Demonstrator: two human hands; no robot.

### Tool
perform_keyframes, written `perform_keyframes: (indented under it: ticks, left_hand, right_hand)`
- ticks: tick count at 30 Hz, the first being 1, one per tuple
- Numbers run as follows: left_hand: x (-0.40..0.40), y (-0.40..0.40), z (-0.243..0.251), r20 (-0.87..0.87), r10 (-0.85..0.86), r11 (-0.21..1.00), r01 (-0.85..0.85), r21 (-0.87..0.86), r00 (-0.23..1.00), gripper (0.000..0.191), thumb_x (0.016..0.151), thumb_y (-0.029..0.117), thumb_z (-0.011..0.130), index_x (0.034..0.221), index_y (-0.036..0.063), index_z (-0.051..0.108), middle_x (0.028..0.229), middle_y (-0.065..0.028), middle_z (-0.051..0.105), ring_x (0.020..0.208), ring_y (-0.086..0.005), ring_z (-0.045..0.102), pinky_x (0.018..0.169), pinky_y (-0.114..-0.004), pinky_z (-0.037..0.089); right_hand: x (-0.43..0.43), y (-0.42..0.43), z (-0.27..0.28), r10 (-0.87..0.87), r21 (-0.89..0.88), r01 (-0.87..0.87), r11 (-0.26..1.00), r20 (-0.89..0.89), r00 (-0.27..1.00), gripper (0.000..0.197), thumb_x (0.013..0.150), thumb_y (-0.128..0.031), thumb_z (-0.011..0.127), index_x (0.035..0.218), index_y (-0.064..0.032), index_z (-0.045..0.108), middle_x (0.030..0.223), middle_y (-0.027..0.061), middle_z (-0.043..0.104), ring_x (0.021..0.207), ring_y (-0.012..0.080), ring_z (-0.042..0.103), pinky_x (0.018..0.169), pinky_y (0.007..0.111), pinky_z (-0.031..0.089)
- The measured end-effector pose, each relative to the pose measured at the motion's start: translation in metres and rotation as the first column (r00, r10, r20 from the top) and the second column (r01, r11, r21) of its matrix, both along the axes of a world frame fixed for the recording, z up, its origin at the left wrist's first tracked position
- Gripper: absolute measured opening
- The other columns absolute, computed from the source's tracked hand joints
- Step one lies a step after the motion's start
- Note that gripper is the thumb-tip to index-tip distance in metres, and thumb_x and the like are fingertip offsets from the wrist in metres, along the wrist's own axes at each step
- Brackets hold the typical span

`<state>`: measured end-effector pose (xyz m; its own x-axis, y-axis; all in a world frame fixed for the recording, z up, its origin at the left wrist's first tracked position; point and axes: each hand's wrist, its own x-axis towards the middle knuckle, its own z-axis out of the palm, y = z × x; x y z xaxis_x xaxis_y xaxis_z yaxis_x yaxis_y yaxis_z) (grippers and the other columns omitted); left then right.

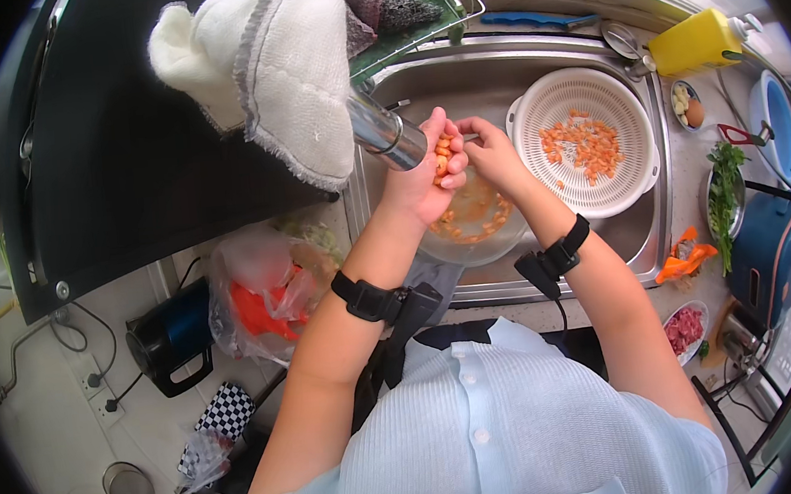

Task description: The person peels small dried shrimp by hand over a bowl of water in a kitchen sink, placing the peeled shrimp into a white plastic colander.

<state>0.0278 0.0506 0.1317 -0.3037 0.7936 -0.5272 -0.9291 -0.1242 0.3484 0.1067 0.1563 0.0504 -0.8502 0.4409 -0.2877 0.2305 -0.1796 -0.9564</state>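
Observation:
Several small orange shrimp (443, 157) lie in the curled fingers of my left hand (425, 181), palm turned up above the sink. My right hand (495, 157) is close beside it, thumb and forefinger bent toward the left fingertips; whether anything is pinched there is hidden. Below both hands, a clear bowl (438, 252) holds cloudy water with more orange shrimp in it. To the right of my right hand, a white colander (635, 201) contains loose orange shrimp pieces.
The steel faucet (385, 131), with a white cloth (296, 79) near it, partly overlaps my left hand. Around the stainless sink (663, 223) are a yellow bottle (692, 43), leafy greens (725, 183), a plate of raw meat (685, 329), a plastic bag (250, 274) and an electric kettle (170, 337).

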Motion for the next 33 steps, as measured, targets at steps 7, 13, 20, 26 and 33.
perform_keyframes:
  ticks: [7, 13, 20, 26, 33]
  left_hand:
    - [0.014, 0.004, 0.000, -0.335, -0.099, 0.985, 0.044, -0.167, 0.937, 0.022, 0.088, 0.029, 0.048, 0.085, 0.0071, 0.052, 0.068, -0.0017, 0.048, 0.048, -0.0071, 0.041, 0.036, -0.017, 0.028]
    - [0.009, -0.024, -0.003, -0.025, 0.149, 0.988, -0.149, -0.041, 0.989, 0.034, 0.091, 0.035, 0.038, 0.087, 0.0048, 0.053, 0.069, -0.0044, 0.050, 0.052, -0.0110, 0.045, 0.038, -0.020, 0.031]
    - [0.001, 0.009, -0.004, 0.128, 0.258, 0.965, -0.261, 0.003, 0.958, 0.028, 0.087, 0.034, 0.045, 0.082, 0.0072, 0.052, 0.069, -0.0046, 0.050, 0.053, -0.0131, 0.046, 0.038, -0.021, 0.033]
    - [0.012, 0.002, 0.008, -0.344, 0.160, 0.981, -0.188, -0.051, 0.925, 0.020, 0.086, 0.024, 0.049, 0.078, 0.0064, 0.049, 0.064, -0.0032, 0.046, 0.047, -0.0102, 0.044, 0.034, -0.018, 0.029]
    - [-0.012, -0.038, 0.006, -0.243, 0.055, 0.989, -0.087, -0.123, 0.968, 0.022, 0.091, 0.025, 0.040, 0.082, 0.0069, 0.047, 0.069, -0.0022, 0.047, 0.051, -0.0082, 0.041, 0.037, -0.016, 0.028]
  right_hand:
    - [0.013, 0.003, -0.002, -0.004, -0.119, 0.012, 0.993, 0.068, 0.998, 0.026, 0.079, -0.006, 0.049, 0.103, 0.0000, 0.052, 0.089, 0.0059, 0.057, 0.077, 0.0102, 0.054, 0.067, 0.022, 0.043]
    - [0.008, -0.010, 0.007, 0.027, -0.152, -0.007, 0.988, 0.127, 0.991, 0.025, 0.075, -0.004, 0.050, 0.099, 0.0020, 0.054, 0.094, 0.0096, 0.057, 0.087, 0.0157, 0.055, 0.075, 0.026, 0.044]
    - [0.000, -0.034, 0.031, -0.059, -0.577, 0.077, 0.813, 0.050, 0.997, 0.021, 0.076, -0.006, 0.050, 0.097, -0.0056, 0.052, 0.095, 0.0060, 0.055, 0.085, 0.0132, 0.054, 0.076, 0.028, 0.045]
    - [-0.005, -0.037, 0.029, -0.130, -0.757, 0.071, 0.650, -0.018, 0.991, 0.016, 0.075, -0.003, 0.048, 0.091, -0.0026, 0.051, 0.074, 0.0048, 0.054, 0.059, 0.0125, 0.054, 0.057, 0.023, 0.046]
    - [-0.039, -0.055, 0.058, -0.205, -0.788, 0.153, 0.596, 0.035, 0.978, 0.024, 0.088, -0.024, 0.045, 0.083, -0.0009, 0.050, 0.054, 0.0030, 0.046, 0.041, 0.0149, 0.049, 0.036, 0.029, 0.046]
